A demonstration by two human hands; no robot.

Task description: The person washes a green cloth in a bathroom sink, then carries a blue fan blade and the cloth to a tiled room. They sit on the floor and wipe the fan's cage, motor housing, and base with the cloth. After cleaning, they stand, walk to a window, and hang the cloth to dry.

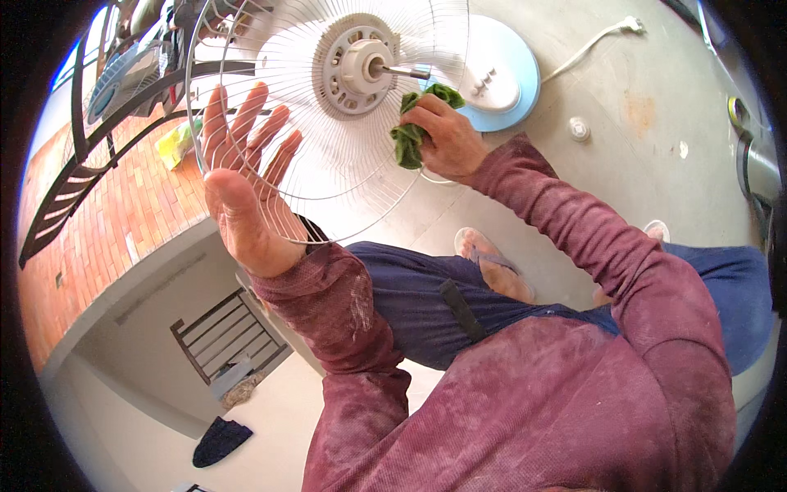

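Observation:
A white fan's wire grille (352, 176) spreads before me, around a round hub (366, 67) with a bare metal shaft (407, 72) sticking out. My left hand (250, 193) is at the grille's left rim, its fingers stretched and spread behind the wires; the rim seems to rest against the palm. Bunched in my right hand (451, 135) is a green cloth (409, 148), pressed at the grille's right side just below the shaft. Behind it on the floor sits the fan's light blue and white base (529, 70).
A white cord with a plug (631, 25) runs from the base, and a small white round cap (579, 129) lies nearby. To the left are a dark metal rack (79, 107), a yellow bag (174, 146) and brick paving (106, 221). A dark mat (221, 443) lies lower left.

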